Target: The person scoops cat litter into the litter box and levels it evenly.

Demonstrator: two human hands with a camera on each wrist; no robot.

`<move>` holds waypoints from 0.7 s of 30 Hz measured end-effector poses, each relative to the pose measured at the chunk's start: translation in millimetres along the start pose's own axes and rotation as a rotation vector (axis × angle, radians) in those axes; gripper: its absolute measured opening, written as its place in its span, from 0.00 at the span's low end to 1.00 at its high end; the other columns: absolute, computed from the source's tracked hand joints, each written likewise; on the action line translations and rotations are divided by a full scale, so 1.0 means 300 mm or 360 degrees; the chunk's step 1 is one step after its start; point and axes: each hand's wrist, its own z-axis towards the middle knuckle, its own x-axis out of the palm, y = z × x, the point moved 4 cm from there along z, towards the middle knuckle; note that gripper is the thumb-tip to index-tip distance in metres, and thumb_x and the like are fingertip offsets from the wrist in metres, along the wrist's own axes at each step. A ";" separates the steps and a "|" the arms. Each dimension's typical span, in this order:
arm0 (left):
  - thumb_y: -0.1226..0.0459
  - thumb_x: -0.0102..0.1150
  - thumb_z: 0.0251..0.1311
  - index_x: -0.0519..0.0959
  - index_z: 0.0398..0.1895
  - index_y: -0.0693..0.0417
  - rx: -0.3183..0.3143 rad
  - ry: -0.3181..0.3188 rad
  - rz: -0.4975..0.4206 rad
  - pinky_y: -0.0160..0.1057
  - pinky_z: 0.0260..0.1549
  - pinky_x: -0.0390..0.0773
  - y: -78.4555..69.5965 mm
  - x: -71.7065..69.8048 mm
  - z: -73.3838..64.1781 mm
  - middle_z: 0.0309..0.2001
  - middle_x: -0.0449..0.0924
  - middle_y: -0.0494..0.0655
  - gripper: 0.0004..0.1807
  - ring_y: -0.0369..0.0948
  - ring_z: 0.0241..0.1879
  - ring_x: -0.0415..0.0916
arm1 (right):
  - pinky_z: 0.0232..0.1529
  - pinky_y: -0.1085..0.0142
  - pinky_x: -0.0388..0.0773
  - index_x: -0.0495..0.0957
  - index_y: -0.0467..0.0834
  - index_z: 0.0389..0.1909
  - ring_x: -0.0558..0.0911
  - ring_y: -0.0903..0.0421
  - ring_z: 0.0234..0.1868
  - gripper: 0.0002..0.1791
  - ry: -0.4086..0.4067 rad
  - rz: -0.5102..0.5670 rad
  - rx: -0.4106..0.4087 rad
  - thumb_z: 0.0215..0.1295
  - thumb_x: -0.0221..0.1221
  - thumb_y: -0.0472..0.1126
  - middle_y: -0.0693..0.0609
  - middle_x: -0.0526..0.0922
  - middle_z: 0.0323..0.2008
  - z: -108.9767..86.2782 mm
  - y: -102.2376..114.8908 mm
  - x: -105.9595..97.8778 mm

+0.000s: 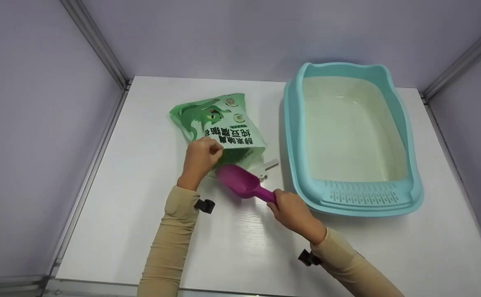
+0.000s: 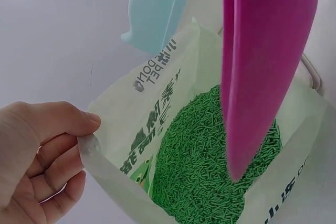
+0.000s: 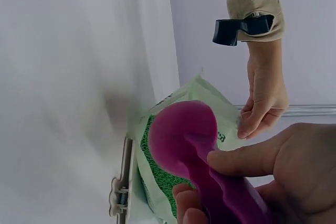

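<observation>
A green and white bag [image 1: 228, 123] of cat litter lies on the table with its mouth toward me. Green pellets [image 2: 199, 156] fill its inside in the left wrist view. My left hand [image 1: 201, 159] pinches the edge of the bag's mouth between thumb and fingers and holds it up. My right hand [image 1: 294, 212] grips the handle of a magenta scoop [image 1: 238, 181]. The scoop's bowl is right at the bag's opening, and its tip overlaps the pellets in the left wrist view. No pellets show in the bowl in the head view.
A light blue litter box [image 1: 294, 136] with a white inside and a slotted front ledge stands on the right of the white table [image 1: 133, 173]. A white sealing clip [image 1: 267, 167] lies beside the bag's mouth. Pale walls enclose the table's back and sides.
</observation>
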 end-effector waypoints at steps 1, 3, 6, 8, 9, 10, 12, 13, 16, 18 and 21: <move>0.70 0.63 0.54 0.85 0.27 0.60 0.0002 0.0001 -0.0001 0.41 0.32 0.81 -0.001 -0.001 0.000 0.27 0.84 0.54 0.03 0.46 0.28 0.81 | 0.22 0.60 0.68 0.73 0.33 0.26 0.66 0.55 0.20 0.10 -0.0019 -0.0014 -0.0005 0.58 0.63 0.35 0.44 0.75 0.18 0.004 0.005 -0.005; 0.70 0.63 0.55 0.85 0.27 0.60 0.0007 -0.0002 0.0000 0.41 0.32 0.81 -0.002 -0.003 -0.001 0.27 0.84 0.53 0.03 0.46 0.28 0.82 | 0.20 0.60 0.67 0.72 0.34 0.24 0.66 0.55 0.18 0.11 -0.0059 -0.0050 -0.0017 0.58 0.64 0.35 0.44 0.74 0.16 0.010 0.016 -0.014; 0.70 0.63 0.55 0.85 0.27 0.60 0.0007 -0.0001 -0.0003 0.41 0.32 0.81 -0.001 -0.003 -0.001 0.27 0.84 0.54 0.03 0.47 0.29 0.82 | 0.18 0.59 0.67 0.72 0.35 0.22 0.67 0.54 0.17 0.12 -0.0102 -0.0106 -0.0011 0.57 0.64 0.37 0.44 0.75 0.16 0.020 0.032 -0.024; 0.70 0.63 0.54 0.85 0.27 0.60 0.0007 -0.0002 -0.0007 0.41 0.32 0.81 0.000 -0.003 0.000 0.27 0.84 0.54 0.03 0.47 0.29 0.82 | 0.18 0.58 0.68 0.72 0.36 0.21 0.69 0.53 0.16 0.13 -0.0129 -0.0139 -0.0010 0.57 0.64 0.37 0.43 0.75 0.15 0.027 0.044 -0.029; 0.70 0.63 0.54 0.85 0.27 0.60 0.0008 -0.0004 -0.0012 0.41 0.32 0.81 0.001 -0.003 0.001 0.27 0.84 0.54 0.03 0.47 0.29 0.82 | 0.17 0.58 0.69 0.71 0.36 0.21 0.70 0.53 0.16 0.13 -0.0146 -0.0153 -0.0014 0.56 0.64 0.37 0.43 0.75 0.15 0.031 0.051 -0.032; 0.70 0.63 0.54 0.85 0.27 0.60 0.0004 -0.0003 -0.0017 0.41 0.32 0.81 0.001 -0.003 0.001 0.27 0.84 0.54 0.03 0.47 0.29 0.82 | 0.17 0.57 0.69 0.71 0.36 0.20 0.70 0.52 0.16 0.14 -0.0163 -0.0168 -0.0015 0.56 0.65 0.38 0.43 0.75 0.15 0.034 0.058 -0.034; 0.70 0.63 0.54 0.85 0.27 0.60 -0.0002 -0.0005 -0.0022 0.41 0.32 0.81 0.003 -0.002 0.002 0.27 0.84 0.54 0.03 0.47 0.29 0.82 | 0.17 0.56 0.70 0.71 0.36 0.19 0.71 0.50 0.15 0.14 -0.0199 -0.0200 -0.0024 0.56 0.65 0.38 0.42 0.75 0.15 0.041 0.073 -0.038; 0.70 0.64 0.54 0.85 0.27 0.60 -0.0005 -0.0004 -0.0023 0.42 0.32 0.81 0.003 -0.002 0.002 0.27 0.84 0.54 0.03 0.47 0.29 0.82 | 0.17 0.55 0.70 0.71 0.36 0.19 0.72 0.50 0.15 0.14 -0.0216 -0.0210 -0.0028 0.55 0.65 0.38 0.42 0.75 0.15 0.045 0.081 -0.040; 0.70 0.64 0.53 0.85 0.27 0.60 -0.0015 0.0001 -0.0024 0.42 0.33 0.81 0.004 -0.002 0.003 0.27 0.85 0.54 0.03 0.47 0.29 0.82 | 0.17 0.53 0.72 0.72 0.36 0.18 0.75 0.46 0.15 0.12 -0.0238 -0.0242 -0.0033 0.54 0.63 0.36 0.41 0.76 0.15 0.055 0.109 -0.047; 0.70 0.64 0.53 0.85 0.27 0.61 -0.0012 -0.0002 -0.0026 0.42 0.33 0.81 0.004 -0.002 0.003 0.27 0.85 0.54 0.02 0.47 0.28 0.82 | 0.17 0.52 0.73 0.72 0.36 0.18 0.78 0.44 0.17 0.11 -0.0215 -0.0261 -0.0019 0.53 0.62 0.35 0.40 0.77 0.16 0.061 0.128 -0.050; 0.70 0.64 0.53 0.85 0.27 0.61 0.0001 -0.0010 -0.0035 0.42 0.32 0.81 0.002 -0.003 0.003 0.28 0.85 0.54 0.02 0.47 0.28 0.82 | 0.17 0.51 0.74 0.72 0.36 0.17 0.79 0.42 0.19 0.11 -0.0158 -0.0306 0.0001 0.52 0.60 0.35 0.39 0.78 0.17 0.071 0.157 -0.051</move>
